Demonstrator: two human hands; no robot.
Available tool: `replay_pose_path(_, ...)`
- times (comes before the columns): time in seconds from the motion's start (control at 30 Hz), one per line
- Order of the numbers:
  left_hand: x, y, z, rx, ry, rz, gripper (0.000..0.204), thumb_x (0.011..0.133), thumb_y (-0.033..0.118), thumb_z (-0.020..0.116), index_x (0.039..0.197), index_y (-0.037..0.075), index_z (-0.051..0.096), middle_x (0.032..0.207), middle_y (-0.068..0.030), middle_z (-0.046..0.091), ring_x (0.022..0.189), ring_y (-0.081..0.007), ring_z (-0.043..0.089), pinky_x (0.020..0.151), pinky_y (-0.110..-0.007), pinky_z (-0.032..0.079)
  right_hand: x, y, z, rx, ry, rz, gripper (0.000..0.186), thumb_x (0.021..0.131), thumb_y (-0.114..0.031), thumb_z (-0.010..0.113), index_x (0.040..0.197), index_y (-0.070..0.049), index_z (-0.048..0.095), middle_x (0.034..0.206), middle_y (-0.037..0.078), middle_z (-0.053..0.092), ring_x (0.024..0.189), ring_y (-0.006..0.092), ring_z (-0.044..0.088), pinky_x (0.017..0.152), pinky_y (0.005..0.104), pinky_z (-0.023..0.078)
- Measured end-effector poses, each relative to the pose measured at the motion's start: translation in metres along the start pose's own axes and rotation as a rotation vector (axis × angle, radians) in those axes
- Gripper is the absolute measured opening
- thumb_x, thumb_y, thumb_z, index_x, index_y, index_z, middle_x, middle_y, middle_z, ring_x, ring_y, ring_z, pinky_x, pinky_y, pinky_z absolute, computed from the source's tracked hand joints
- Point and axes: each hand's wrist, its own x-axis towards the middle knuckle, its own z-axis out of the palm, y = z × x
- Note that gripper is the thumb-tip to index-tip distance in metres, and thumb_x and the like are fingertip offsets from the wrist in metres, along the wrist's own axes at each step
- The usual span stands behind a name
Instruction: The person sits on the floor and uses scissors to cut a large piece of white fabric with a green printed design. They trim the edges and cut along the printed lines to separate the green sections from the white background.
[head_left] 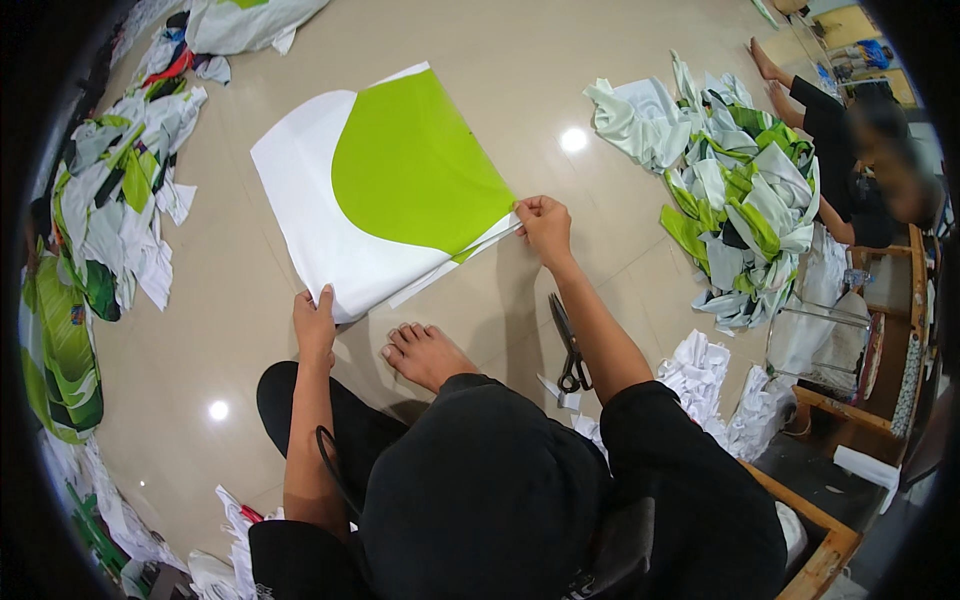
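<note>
On the tiled floor in front of me lie flat, stacked fabric panels, white with a large lime-green curved area. My left hand grips their lower left corner between thumb and fingers. My right hand pinches their right corner, where the edges of the white layers show. Black scissors lie on the floor beside my right forearm. My bare foot rests just below the panels.
Crumpled white and green fabric piles line the left, with another pile at right. White scraps lie near my right arm. A co-worker in black is at upper right. Wooden frames stand along the right edge.
</note>
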Motion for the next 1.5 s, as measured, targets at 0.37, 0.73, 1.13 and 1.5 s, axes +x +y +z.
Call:
replay_pose_path(0.37, -0.039, 0.038, 0.020, -0.091, -0.106, -0.056, 0.041, 0.111, 0.025, 0.069, 0.136, -0.007, 0.068, 0.114, -0.0166, 0.078, 0.097, -0.0205, 0.074, 0.086, -0.037, 0.059, 0.003, -0.019, -0.003, -0.130, 0.057, -0.076, 0.021, 0.101, -0.016, 0.081, 0.099, 0.005, 0.080, 0.084, 0.013, 0.081, 0.061, 0.0163, 0.073, 0.057, 0.0310, 0.057)
replay_pose_path(0.73, -0.043, 0.041, 0.016, -0.051, -0.193, -0.179, 0.029, 0.113, 0.027, 0.065, 0.120, -0.001, 0.064, 0.093, -0.0090, 0.069, 0.070, -0.0150, 0.065, 0.058, -0.034, 0.054, 0.002, -0.013, -0.007, -0.029, 0.078, -0.002, 0.023, 0.102, -0.017, 0.080, 0.099, 0.005, 0.079, 0.080, 0.011, 0.079, 0.060, 0.0158, 0.073, 0.058, 0.0305, 0.056)
replay_pose_path(1.13, -0.061, 0.066, 0.025, 0.097, -0.388, -0.341, 0.051, 0.111, 0.041, 0.070, 0.131, -0.005, 0.071, 0.113, -0.0090, 0.077, 0.099, -0.0162, 0.069, 0.087, -0.034, 0.054, 0.003, -0.006, -0.009, -0.216, 0.017, -0.040, 0.025, 0.101, -0.019, 0.083, 0.102, 0.005, 0.078, 0.081, 0.008, 0.077, 0.063, 0.0126, 0.071, 0.059, 0.0289, 0.055)
replay_pose_path(1.5, -0.053, 0.038, 0.019, -0.201, -0.504, -0.487, 0.038, 0.102, 0.032, 0.077, 0.125, 0.002, 0.071, 0.103, -0.0036, 0.072, 0.092, -0.0150, 0.068, 0.075, -0.032, 0.056, 0.009, -0.015, -0.020, -0.142, -0.061, 0.068, 0.023, 0.098, -0.016, 0.081, 0.104, 0.006, 0.079, 0.081, 0.011, 0.079, 0.065, 0.0155, 0.076, 0.059, 0.0293, 0.060)
